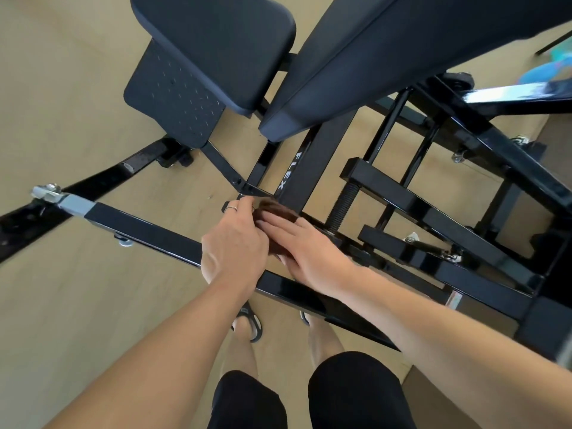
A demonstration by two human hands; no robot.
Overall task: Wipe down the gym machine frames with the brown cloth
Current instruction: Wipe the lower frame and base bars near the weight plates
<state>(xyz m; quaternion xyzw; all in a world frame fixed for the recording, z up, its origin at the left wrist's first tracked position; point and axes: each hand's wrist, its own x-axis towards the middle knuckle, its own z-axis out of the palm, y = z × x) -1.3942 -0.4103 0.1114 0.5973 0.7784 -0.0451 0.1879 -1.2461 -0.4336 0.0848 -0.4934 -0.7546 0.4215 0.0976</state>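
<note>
Head view: hands (235, 243) apparently on brown cloth (278, 212).

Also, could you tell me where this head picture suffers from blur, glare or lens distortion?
Head view: wide-angle bending bows the frame bars near the edges; motion blur smears the brown cloth between the left hand and right hand; a blue object top right is blurred; glare streaks the glossy black tubes.

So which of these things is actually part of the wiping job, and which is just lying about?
In the job:
brown cloth
black machine frame
left hand
right hand

Just there:
seat pad
back pad
blue object on the floor
</note>
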